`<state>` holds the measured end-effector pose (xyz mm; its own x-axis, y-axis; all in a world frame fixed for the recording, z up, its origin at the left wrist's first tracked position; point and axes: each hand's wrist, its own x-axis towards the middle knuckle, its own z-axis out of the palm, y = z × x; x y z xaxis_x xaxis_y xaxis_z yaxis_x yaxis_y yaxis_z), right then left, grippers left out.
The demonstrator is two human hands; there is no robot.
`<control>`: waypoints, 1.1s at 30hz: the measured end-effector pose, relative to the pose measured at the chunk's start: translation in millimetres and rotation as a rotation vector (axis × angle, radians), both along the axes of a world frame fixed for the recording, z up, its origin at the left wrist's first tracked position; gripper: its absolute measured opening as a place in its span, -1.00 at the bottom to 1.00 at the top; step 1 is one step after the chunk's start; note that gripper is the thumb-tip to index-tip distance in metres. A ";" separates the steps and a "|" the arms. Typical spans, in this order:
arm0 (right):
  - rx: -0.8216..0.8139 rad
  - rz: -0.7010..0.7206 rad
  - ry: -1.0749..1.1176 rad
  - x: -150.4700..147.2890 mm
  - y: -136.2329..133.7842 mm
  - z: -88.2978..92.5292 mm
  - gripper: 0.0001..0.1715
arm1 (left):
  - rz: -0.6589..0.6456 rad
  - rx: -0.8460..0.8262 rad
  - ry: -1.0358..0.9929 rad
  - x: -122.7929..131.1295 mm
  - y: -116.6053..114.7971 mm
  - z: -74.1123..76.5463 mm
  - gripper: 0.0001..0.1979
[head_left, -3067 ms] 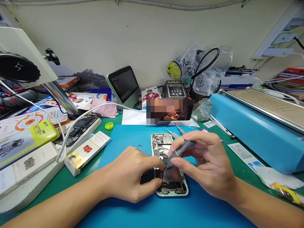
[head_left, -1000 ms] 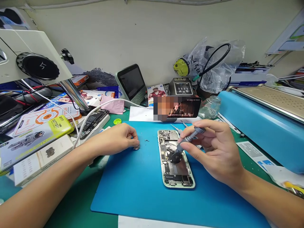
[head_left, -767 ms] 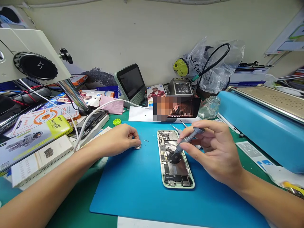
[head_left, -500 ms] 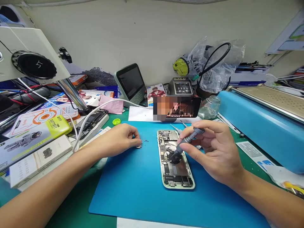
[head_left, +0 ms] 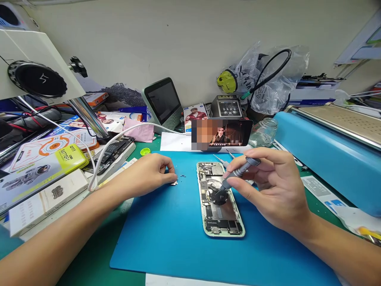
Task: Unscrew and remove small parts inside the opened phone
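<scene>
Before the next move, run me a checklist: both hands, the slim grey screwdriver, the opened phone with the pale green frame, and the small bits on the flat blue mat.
1. Opened phone with the pale green frame lying on the flat blue mat: ok.
2. Right hand holding the slim grey screwdriver: ok, between thumb and fingers.
3. Screwdriver's contact inside the phone: cannot tell, too small to see.
4. Left hand clear of the phone: ok.
5. Small silvery metal piece firmly pinched: cannot tell, left fingertips partly cover it.
6. Tiny dark bits gathered up: not ok, loose on the mat.

Bright, soft light fills the scene, with wide-angle stretching near the edges.
</scene>
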<state>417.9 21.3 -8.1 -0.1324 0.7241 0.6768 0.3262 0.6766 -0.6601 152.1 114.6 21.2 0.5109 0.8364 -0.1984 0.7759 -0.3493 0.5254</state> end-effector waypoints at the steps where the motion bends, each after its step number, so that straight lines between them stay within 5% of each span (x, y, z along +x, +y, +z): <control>1: 0.006 -0.002 0.004 -0.3 0.1 -0.1 -0.40 | -0.004 0.019 -0.012 0.4 -0.9 0.8 -0.81; 6: 0.011 0.004 0.000 -0.7 -0.6 0.0 -0.39 | -0.034 0.200 -0.144 9.1 -18.7 -1.9 -0.82; 16: 0.166 -0.021 -0.190 3.5 -4.2 -4.3 -0.35 | -0.285 0.554 -0.624 40.2 -60.6 -38.1 -0.75; 23: 0.323 0.039 -0.314 0.5 -6.5 2.3 -0.40 | -0.386 0.558 -0.685 48.8 -61.4 -42.7 -0.74; 33: 0.299 -0.005 -0.330 -1.6 -7.9 2.8 -0.32 | -0.359 0.412 -0.526 47.9 -63.1 -43.9 -0.74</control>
<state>416.3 13.4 -5.3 -0.3732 0.5045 0.7786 0.4902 0.8197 -0.2961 200.0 51.5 -22.7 0.7066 0.5549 0.4392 0.2606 -0.7811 0.5675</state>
